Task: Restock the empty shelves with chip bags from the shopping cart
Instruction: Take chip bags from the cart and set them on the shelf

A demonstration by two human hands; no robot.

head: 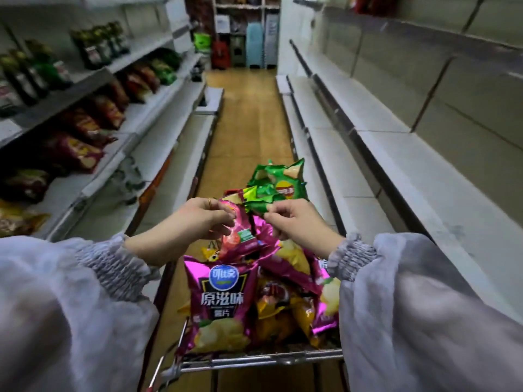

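Bare white shelves point(382, 154) run up the aisle from 1 to 4 o'clock, and that's where this lot goes. The left-hand shelves point(158, 114), 9 to 11 o'clock, already carry rows of bags.

The shopping cart point(254, 359) sits at 6 o'clock, heaped with chip bags. There's a big magenta bag point(223, 295) upright at the near end with yellow bags point(283, 306) beside it. A couple of green bags point(278, 179) sit on top at the far end, toward 12.

My worry is that the pile is loose and slick, so a yank could drag neighbours over the rim onto the floor. Squeezing too hard would crush the chips.

My left grip point(198, 219) is clamped on the top of a pink bag point(240, 241). My right grip point(294, 222) looks pinched on the edge of a small green bag point(254, 206). Both are just above the heap, nearly touching each other.
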